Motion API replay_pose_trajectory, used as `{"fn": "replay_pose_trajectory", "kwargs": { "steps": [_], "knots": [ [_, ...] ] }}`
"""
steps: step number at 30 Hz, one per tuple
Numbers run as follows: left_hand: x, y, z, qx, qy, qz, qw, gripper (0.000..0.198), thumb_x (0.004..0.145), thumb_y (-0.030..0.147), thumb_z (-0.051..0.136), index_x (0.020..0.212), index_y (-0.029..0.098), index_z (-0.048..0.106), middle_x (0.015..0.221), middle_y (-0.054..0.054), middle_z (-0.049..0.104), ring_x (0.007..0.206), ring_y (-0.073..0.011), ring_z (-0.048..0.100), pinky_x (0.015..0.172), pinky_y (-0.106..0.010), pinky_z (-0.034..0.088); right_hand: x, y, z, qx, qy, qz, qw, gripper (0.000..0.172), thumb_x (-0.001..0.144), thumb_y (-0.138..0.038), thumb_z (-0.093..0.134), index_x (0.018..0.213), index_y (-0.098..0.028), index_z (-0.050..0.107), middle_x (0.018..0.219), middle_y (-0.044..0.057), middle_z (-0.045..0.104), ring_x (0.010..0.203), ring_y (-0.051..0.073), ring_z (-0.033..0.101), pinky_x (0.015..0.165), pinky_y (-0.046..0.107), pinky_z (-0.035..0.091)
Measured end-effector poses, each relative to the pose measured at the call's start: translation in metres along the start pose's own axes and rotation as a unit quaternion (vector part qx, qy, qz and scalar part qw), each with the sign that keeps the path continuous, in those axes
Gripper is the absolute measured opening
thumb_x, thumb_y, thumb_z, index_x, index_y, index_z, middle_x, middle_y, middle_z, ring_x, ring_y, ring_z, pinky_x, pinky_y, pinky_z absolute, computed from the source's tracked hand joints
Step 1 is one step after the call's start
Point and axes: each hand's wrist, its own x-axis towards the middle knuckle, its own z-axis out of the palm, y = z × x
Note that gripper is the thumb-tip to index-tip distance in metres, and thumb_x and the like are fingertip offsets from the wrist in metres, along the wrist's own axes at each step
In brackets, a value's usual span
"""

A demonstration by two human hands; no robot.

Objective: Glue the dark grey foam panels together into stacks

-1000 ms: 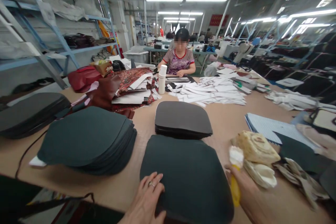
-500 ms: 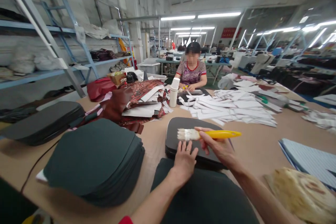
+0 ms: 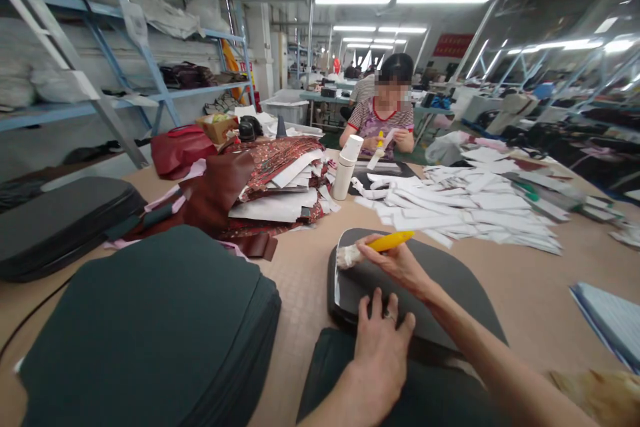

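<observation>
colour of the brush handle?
The brush handle is yellow, clearest in the head view.

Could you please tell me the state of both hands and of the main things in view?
Right hand: closed around the brush handle.
Left hand: open, fingers spread on the grey stack.
Brush: held, whitish bristles at the grey stack's left edge.
Grey stack: lying flat, whitish along its left edge.
Dark green stack: piled, lying flat.
White bottle: standing.
White strips: loosely heaped.
Ceiling lights: lit.
</observation>
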Motion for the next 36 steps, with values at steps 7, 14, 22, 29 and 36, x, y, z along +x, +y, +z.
{"fn": "replay_pose_trajectory", "kwargs": {
  "steps": [7, 14, 22, 29, 36],
  "knots": [
    [0.007, -0.004, -0.016, -0.031, -0.055, -0.011, 0.998, 0.048, 0.084, 0.025, 0.044, 0.130, 0.015, 0.043, 0.144, -0.022, 0.029, 0.133, -0.0430, 0.019, 0.101, -0.062, 0.025, 0.036, 0.015, 0.003, -0.027, -0.026, -0.002, 0.999, 0.035, 0.068, -0.052, 0.063, 0.071, -0.017, 0.061, 0.063, -0.001, 0.057, 0.059, 0.011, 0.050, 0.056, 0.024, 0.042],
    [0.014, -0.009, -0.024, -0.054, -0.082, -0.014, 0.995, 0.044, 0.088, 0.029, 0.037, 0.129, 0.016, 0.046, 0.143, -0.021, 0.031, 0.132, -0.0433, 0.021, 0.097, -0.064, 0.028, 0.087, 0.046, -0.062, -0.075, 0.148, -0.012, 0.986, 0.045, 0.062, -0.061, 0.063, 0.066, -0.017, 0.056, 0.054, -0.003, 0.049, 0.052, 0.011, 0.044, 0.053, 0.026, 0.037],
    [0.021, -0.012, -0.025, -0.048, -0.085, -0.031, 0.995, 0.043, 0.090, 0.035, 0.032, 0.130, 0.024, 0.045, 0.144, -0.016, 0.032, 0.132, -0.0416, 0.023, 0.098, -0.062, 0.028, 0.087, 0.047, -0.090, -0.112, 0.117, -0.023, 0.986, 0.043, 0.067, -0.056, 0.060, 0.082, -0.016, 0.063, 0.058, -0.003, 0.051, 0.051, 0.010, 0.043, 0.050, 0.025, 0.035],
    [0.019, -0.011, -0.010, 0.019, -0.027, -0.023, 0.999, 0.041, 0.086, 0.030, 0.041, 0.127, 0.032, 0.048, 0.141, -0.012, 0.039, 0.129, -0.0397, 0.031, 0.094, -0.060, 0.032, 0.044, 0.078, -0.162, -0.136, 0.172, -0.008, 0.976, 0.044, 0.066, -0.062, 0.057, 0.062, -0.018, 0.054, 0.052, -0.004, 0.046, 0.049, 0.010, 0.040, 0.050, 0.026, 0.034],
    [0.026, -0.016, 0.007, 0.097, 0.033, -0.045, 0.994, 0.059, 0.078, 0.005, 0.038, 0.120, 0.043, 0.052, 0.137, -0.003, 0.047, 0.127, -0.0324, 0.036, 0.091, -0.051, 0.035, -0.053, 0.089, -0.236, -0.183, 0.319, 0.049, 0.929, 0.042, 0.062, -0.061, 0.059, 0.056, -0.020, 0.052, 0.046, -0.003, 0.045, 0.045, 0.012, 0.041, 0.047, 0.027, 0.033]
  ]
}}
